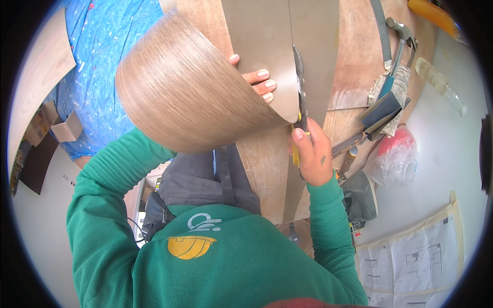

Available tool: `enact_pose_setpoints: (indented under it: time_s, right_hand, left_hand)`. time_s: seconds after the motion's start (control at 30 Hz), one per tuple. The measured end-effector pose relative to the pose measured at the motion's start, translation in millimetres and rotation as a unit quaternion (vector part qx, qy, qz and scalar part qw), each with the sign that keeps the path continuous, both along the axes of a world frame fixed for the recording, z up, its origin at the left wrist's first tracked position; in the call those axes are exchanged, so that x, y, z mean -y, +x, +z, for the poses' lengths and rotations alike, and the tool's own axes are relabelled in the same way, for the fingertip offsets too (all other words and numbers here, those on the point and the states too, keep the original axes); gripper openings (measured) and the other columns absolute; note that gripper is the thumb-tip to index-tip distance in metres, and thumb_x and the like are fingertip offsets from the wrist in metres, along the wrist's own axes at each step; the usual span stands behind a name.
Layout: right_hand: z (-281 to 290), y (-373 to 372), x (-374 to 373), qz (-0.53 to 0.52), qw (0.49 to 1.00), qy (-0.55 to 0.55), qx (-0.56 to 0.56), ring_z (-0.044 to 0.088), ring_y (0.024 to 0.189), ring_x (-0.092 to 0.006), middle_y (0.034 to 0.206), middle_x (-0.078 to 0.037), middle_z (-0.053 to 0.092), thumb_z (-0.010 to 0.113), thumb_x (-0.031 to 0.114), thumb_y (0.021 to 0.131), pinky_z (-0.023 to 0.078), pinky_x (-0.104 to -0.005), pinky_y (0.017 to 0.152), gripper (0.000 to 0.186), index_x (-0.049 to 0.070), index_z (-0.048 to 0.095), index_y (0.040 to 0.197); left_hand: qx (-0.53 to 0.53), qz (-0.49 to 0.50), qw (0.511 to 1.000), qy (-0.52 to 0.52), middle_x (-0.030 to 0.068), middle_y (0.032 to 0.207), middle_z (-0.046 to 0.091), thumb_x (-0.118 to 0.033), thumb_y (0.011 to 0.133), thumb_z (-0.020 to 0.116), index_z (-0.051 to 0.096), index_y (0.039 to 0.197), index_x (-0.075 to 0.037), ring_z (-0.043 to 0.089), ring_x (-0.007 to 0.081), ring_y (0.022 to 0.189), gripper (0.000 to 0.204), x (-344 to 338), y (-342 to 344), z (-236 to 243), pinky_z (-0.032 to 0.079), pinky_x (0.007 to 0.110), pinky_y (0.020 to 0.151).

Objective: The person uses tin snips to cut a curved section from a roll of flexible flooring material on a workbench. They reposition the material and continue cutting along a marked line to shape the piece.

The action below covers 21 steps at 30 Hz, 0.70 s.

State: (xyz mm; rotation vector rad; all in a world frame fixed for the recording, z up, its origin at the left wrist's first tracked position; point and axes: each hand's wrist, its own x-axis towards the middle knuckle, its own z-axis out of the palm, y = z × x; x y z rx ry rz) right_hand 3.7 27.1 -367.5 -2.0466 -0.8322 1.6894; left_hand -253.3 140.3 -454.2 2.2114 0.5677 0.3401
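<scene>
A thin wood-grain laminate sheet curls up and over toward me, its plain grey-brown underside facing up past the curl. From behind the curl, my left hand reaches over it, fingers bent against the plain face. My right hand is closed round the yellow handles of metal snips. Their dark blades lie along the sheet's right edge, where a narrow slit runs on away from me. To the right of the slit lies another strip of the same plain face. Part of the snips' handles is hidden by my fingers.
Right of the sheet, a hammer and a dark sanding block lie on the wooden board. Beyond are a clear plastic bottle, a bag with something red and paper drawings. Blue sheeting and cardboard boxes are left.
</scene>
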Motion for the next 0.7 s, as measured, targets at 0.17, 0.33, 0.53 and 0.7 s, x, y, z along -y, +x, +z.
enact_pose_setpoints:
  time_s: [0.17, 0.33, 0.53, 0.7]
  right_hand:
    - [-1.8, -2.0, 0.7, -0.013, 1.0, -0.016, -0.004, 0.053, 0.069, -0.0096, 0.075, -0.002, 0.059, 0.067, 0.037, 0.105, 0.046, -0.0305, 0.063, 0.041, -0.003, 0.065, 0.117]
    - [-0.3, -1.6, 0.7, -0.026, 0.999, -0.044, -0.001, 0.053, 0.067, -0.0089, 0.074, -0.002, 0.059, 0.068, 0.038, 0.105, 0.046, -0.0299, 0.061, 0.042, -0.003, 0.065, 0.115]
    - [1.1, -0.5, -1.3, -0.025, 0.999, -0.044, -0.01, 0.053, 0.066, -0.0089, 0.074, -0.002, 0.059, 0.068, 0.038, 0.105, 0.045, -0.0299, 0.06, 0.042, -0.003, 0.065, 0.115]
    - [-5.0, -0.4, -1.9, -0.01, 1.0, 0.008, -0.001, 0.053, 0.066, -0.0091, 0.074, -0.001, 0.058, 0.067, 0.037, 0.105, 0.046, -0.0296, 0.061, 0.041, -0.003, 0.065, 0.116]
  left_hand:
    - [0.05, 0.018, 0.997, -0.06, 0.0066, 0.157, 0.06, -0.058, 0.112, 0.039, 0.053, 0.156, -0.013, 0.05, 0.0281, 0.15, 0.065, 7.1, -0.4, -5.9, 0.018, 0.058, 0.131]
    - [0.042, -0.001, 0.999, -0.023, 0.0074, 0.156, 0.061, -0.057, 0.112, 0.039, 0.053, 0.156, -0.012, 0.051, 0.028, 0.149, 0.064, -0.8, -0.8, -1.0, 0.018, 0.057, 0.131]
    - [0.024, -0.029, 0.999, -0.039, -0.0015, 0.168, 0.045, -0.055, 0.108, 0.051, 0.049, 0.159, -0.019, 0.033, 0.0175, 0.16, 0.063, -0.3, -4.2, -5.0, 0.009, 0.058, 0.136]
    - [0.036, -0.039, 0.997, -0.047, -0.0003, 0.167, 0.046, -0.052, 0.109, 0.05, 0.049, 0.159, -0.016, 0.033, 0.0192, 0.16, 0.062, -2.8, -5.2, -4.7, 0.008, 0.058, 0.136]
